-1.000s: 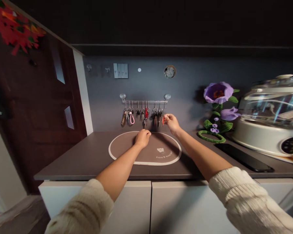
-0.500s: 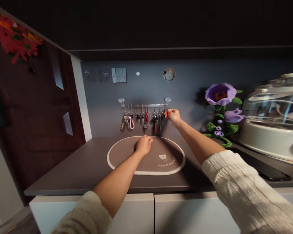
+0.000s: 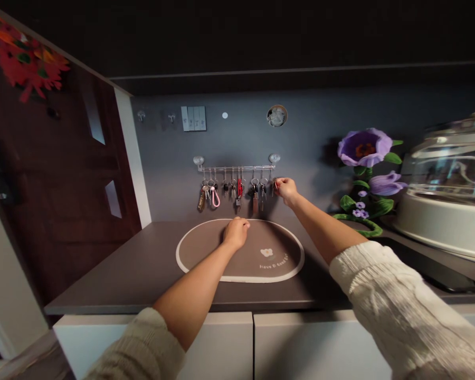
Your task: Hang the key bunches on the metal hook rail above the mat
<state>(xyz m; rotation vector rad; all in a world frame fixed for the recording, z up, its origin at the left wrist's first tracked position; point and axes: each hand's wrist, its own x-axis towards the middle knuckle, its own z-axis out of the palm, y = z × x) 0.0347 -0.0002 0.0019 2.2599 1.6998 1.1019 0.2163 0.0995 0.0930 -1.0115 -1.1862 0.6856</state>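
Observation:
My right hand [image 3: 286, 190] is raised to the right end of the clear hook rail [image 3: 237, 169] on the wall. Its thumb and fingers pinch a small red tag [image 3: 276, 186], mostly covered by the fingertips. Several bunches of keys [image 3: 263, 188] hang from the rail to the left of it, among them a pink loop strap [image 3: 215, 197], a red key holder [image 3: 239, 187] and a brown tag [image 3: 201, 200]. My left hand [image 3: 236, 233] is closed with curled fingers over the oval brown mat [image 3: 201, 248]; anything inside it is hidden.
Purple artificial flowers [image 3: 364, 149] stand at the right, beside a white appliance with a clear lid [image 3: 447, 221]. A black phone [image 3: 439, 272] lies before them on the dark counter [image 3: 114, 274]. A dark cabinet [image 3: 237, 37] overhangs the counter. Wall switches [image 3: 193, 119] sit above the rail.
The view has shifted slightly. My right hand stays at the rail's right end, and less of the red tag shows now. My left hand remains over the mat.

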